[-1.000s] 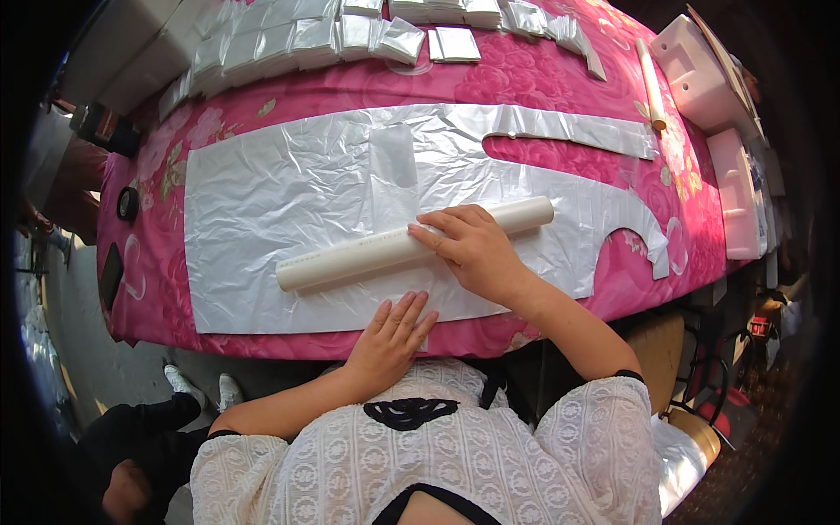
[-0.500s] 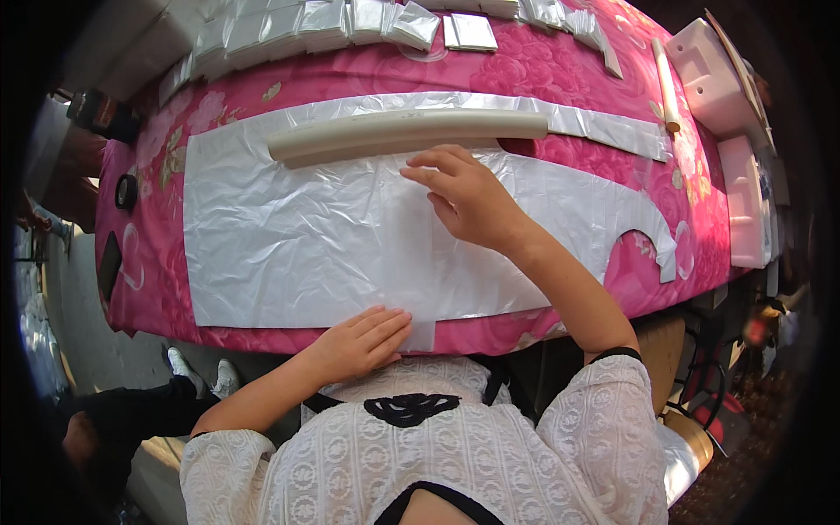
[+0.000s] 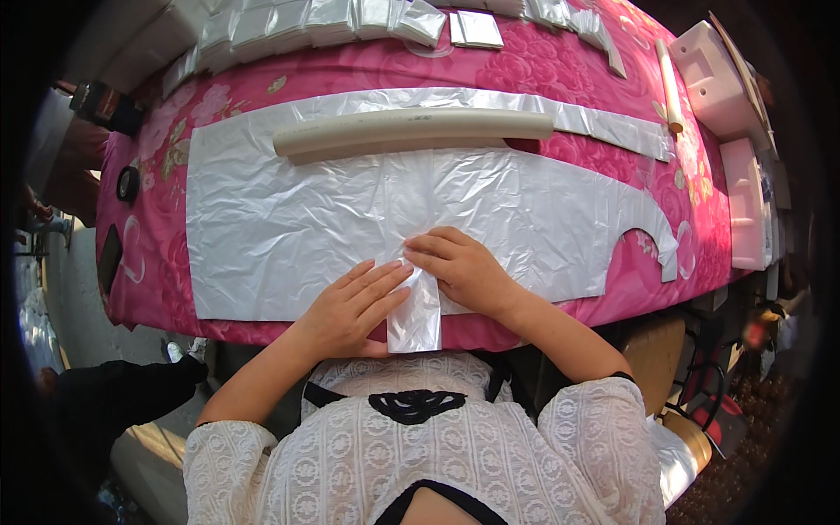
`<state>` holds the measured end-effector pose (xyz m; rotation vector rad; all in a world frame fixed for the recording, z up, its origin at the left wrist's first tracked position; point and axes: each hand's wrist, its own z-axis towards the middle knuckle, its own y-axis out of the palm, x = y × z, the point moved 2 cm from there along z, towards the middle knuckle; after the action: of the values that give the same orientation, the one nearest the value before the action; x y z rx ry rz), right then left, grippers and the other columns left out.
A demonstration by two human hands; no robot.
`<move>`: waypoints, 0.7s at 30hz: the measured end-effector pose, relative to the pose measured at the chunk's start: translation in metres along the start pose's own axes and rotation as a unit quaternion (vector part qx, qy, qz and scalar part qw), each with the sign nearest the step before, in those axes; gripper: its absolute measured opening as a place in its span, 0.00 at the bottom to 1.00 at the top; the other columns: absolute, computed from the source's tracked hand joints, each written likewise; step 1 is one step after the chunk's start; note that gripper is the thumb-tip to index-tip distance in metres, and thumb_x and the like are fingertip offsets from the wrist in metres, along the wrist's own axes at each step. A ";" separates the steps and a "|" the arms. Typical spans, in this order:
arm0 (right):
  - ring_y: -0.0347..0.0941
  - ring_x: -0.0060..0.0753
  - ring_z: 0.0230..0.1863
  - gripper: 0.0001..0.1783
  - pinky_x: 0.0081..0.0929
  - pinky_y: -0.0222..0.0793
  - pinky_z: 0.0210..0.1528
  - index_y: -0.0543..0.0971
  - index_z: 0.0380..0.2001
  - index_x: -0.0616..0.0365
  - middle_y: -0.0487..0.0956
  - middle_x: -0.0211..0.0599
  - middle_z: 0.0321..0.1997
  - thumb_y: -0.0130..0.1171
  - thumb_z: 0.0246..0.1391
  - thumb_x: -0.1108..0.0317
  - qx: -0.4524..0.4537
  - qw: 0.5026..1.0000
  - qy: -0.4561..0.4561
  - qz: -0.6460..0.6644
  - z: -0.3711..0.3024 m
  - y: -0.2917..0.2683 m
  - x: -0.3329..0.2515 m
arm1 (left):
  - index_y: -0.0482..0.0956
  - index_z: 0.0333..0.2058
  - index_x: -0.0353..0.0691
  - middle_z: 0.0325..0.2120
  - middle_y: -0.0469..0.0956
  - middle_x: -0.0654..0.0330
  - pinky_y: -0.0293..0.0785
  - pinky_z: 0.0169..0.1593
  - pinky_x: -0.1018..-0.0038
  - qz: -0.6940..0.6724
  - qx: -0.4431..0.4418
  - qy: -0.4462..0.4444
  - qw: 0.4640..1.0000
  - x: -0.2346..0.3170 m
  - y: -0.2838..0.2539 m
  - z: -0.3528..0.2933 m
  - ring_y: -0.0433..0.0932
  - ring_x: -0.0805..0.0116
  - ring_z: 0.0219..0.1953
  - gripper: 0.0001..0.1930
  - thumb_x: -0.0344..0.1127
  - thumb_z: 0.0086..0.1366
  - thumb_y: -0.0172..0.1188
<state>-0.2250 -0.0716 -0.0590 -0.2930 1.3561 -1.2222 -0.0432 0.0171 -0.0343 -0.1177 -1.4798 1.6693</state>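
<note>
A thin white plastic apron (image 3: 289,232) lies spread across the table, wrinkled, with a curved cutout at its right end. A narrow plastic strip (image 3: 415,325) runs from its near middle over the table's front edge. My left hand (image 3: 350,306) rests by the strip's left side, fingers stretched out and slightly apart, fingertips at the strip's upper end. At that same spot, my right hand (image 3: 459,267) has its fingers closed on the strip. Across the far part of the apron lies a long beige tube (image 3: 411,129).
Folded white plastic packets (image 3: 332,19) line the far side of the pink flowered tablecloth (image 3: 534,66). A roll of black tape (image 3: 128,183) and a dark jar (image 3: 105,109) are at the left. White foam boxes (image 3: 700,79) and a thin tube (image 3: 669,87) stand at the right.
My right hand has come down toward me from near the tube to the strip. My left hand has moved slightly up, its fingers more spread. The strip is more bunched at its upper end.
</note>
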 end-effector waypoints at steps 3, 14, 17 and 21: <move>0.68 0.40 0.47 0.22 0.31 0.67 0.49 0.76 0.41 0.58 0.73 0.36 0.46 0.56 0.35 0.78 0.029 0.999 -0.002 -0.021 -0.001 0.002 -0.001 | 0.66 0.52 0.34 0.54 0.66 0.50 0.58 0.60 0.61 0.057 -0.032 -0.059 0.996 -0.008 0.009 0.006 0.66 0.56 0.56 0.34 0.41 0.45 0.63; 0.74 0.30 0.25 0.07 0.23 0.70 0.30 0.81 0.30 0.58 0.79 0.31 0.24 0.56 0.48 0.71 0.063 0.964 0.240 0.099 0.008 -0.012 0.012 | 0.71 0.47 0.33 0.40 0.76 0.49 0.70 0.46 0.67 -0.103 0.058 -0.278 0.953 -0.035 0.019 0.019 0.76 0.53 0.37 0.19 0.31 0.56 0.54; 0.74 0.25 0.19 0.10 0.21 0.68 0.26 0.81 0.27 0.62 0.77 0.35 0.18 0.54 0.51 0.67 -0.029 0.901 0.403 0.157 0.027 -0.019 0.021 | 0.63 0.54 0.32 0.51 0.66 0.46 0.68 0.50 0.64 -0.126 0.162 -0.293 0.934 -0.036 0.011 0.029 0.71 0.51 0.47 0.25 0.31 0.57 0.54; 0.74 0.30 0.17 0.13 0.26 0.69 0.25 0.79 0.25 0.67 0.77 0.42 0.17 0.54 0.48 0.66 -0.063 0.853 0.454 0.248 0.034 -0.022 0.035 | 0.56 0.58 0.30 0.58 0.57 0.43 0.60 0.58 0.60 -0.006 0.113 -0.149 0.982 -0.021 0.018 0.036 0.60 0.49 0.59 0.31 0.33 0.57 0.55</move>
<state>-0.2156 -0.1240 -0.0528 0.6128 2.1492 -0.8229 -0.0606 -0.0222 -0.0486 0.2767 -1.4876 1.8944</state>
